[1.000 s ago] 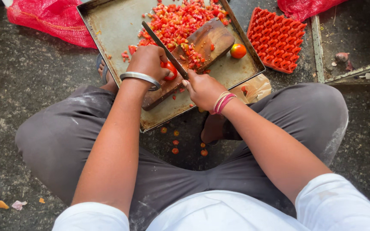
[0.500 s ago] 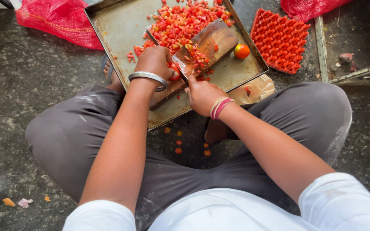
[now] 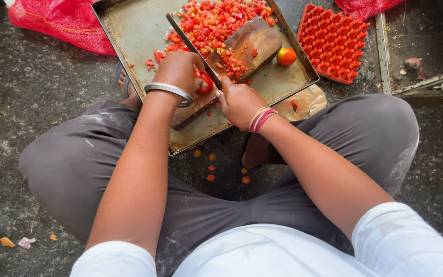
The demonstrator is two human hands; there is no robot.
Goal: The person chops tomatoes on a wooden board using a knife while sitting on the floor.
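Note:
I sit cross-legged on the floor over a metal tray point(image 3: 129, 31). A wooden cutting board point(image 3: 252, 41) lies on it. My left hand point(image 3: 180, 69), with a metal bangle on the wrist, holds a red tomato point(image 3: 204, 81) down on the board. My right hand point(image 3: 239, 102), with thread bands on the wrist, grips a long knife point(image 3: 193, 48) whose blade points away from me and rests against the tomato. A heap of chopped tomato point(image 3: 216, 20) covers the far part of the tray. One whole tomato point(image 3: 286, 56) lies beside the board.
An orange plastic egg-style tray point(image 3: 334, 41) sits right of the metal tray. Red mesh sacks point(image 3: 57, 23) lie at the top left and top right. A crumpled plastic bag point(image 3: 306, 102) lies under the tray's corner. Tomato bits point(image 3: 211, 169) dot the floor between my legs. A metal frame point(image 3: 426, 82) stands at right.
The view has shifted slightly; my hands stay on the board, the knife blade moving against the tomato under my left hand.

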